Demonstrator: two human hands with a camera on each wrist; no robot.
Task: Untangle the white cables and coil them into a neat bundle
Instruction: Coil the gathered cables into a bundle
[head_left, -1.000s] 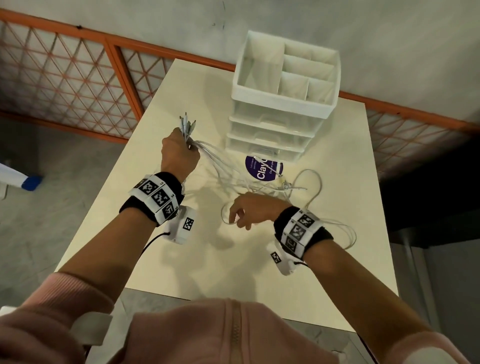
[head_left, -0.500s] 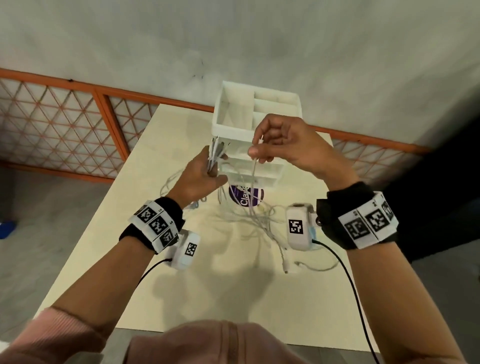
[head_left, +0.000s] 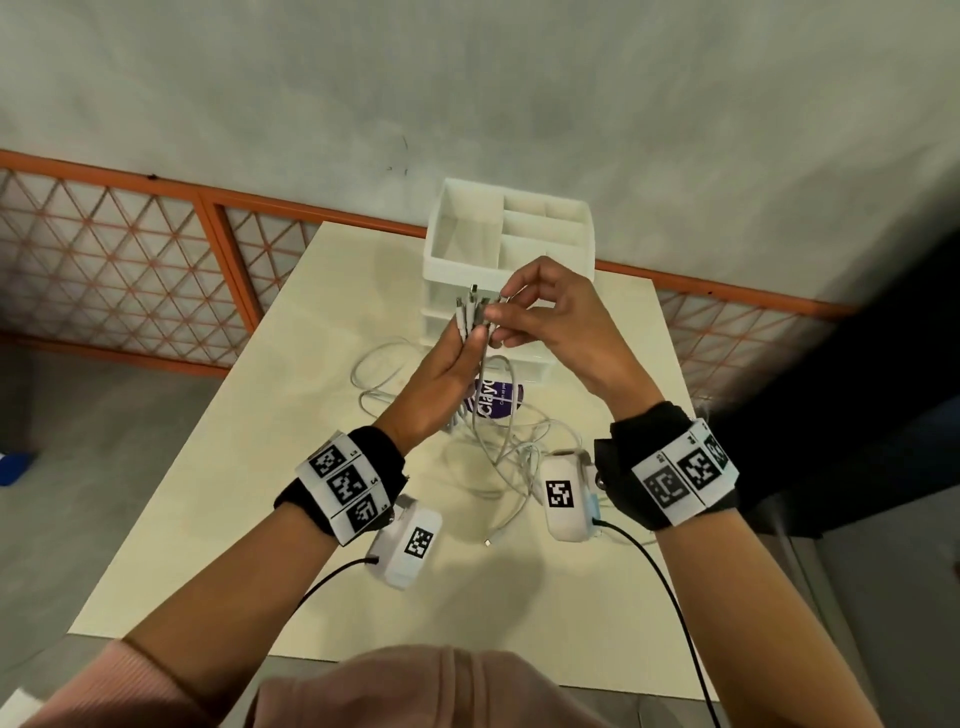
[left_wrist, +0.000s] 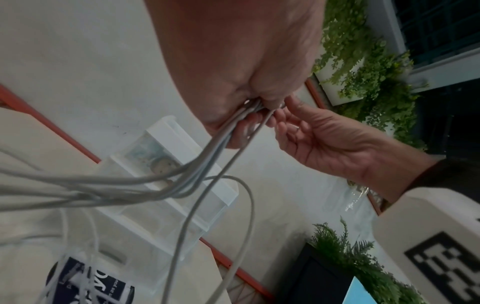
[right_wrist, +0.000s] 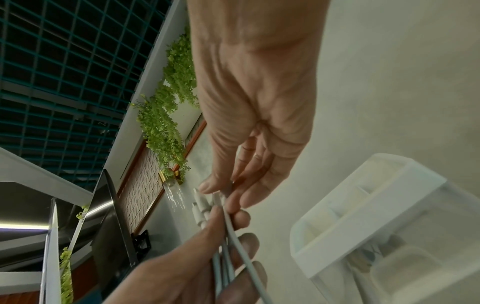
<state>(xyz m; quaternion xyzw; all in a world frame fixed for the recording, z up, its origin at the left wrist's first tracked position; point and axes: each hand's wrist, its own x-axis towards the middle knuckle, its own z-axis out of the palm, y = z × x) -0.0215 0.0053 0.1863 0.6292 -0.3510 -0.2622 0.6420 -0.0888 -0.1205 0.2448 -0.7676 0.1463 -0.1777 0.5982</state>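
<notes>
Several white cables (head_left: 493, 431) hang from my raised hands down to a loose tangle on the cream table (head_left: 291, 467). My left hand (head_left: 452, 353) grips a bunch of cable ends, plugs (head_left: 470, 309) pointing up. My right hand (head_left: 540, 312) pinches one cable end beside that bunch, thumb and forefinger at the plugs. In the left wrist view the cables (left_wrist: 207, 164) run out of my left fist, with the right hand (left_wrist: 311, 133) touching them. In the right wrist view the plugs (right_wrist: 205, 205) sit between both hands' fingertips (right_wrist: 210, 185).
A white drawer organiser (head_left: 509, 249) with open top compartments stands at the table's far side, right behind the hands. A purple round label (head_left: 493, 400) lies under the cables. A loose plug end (head_left: 488, 543) lies near the table's middle. Orange lattice railing (head_left: 130, 270) runs behind.
My right hand rose from the table with one cable end and brought it against the bunch in my left hand, which also lifted and moved right.
</notes>
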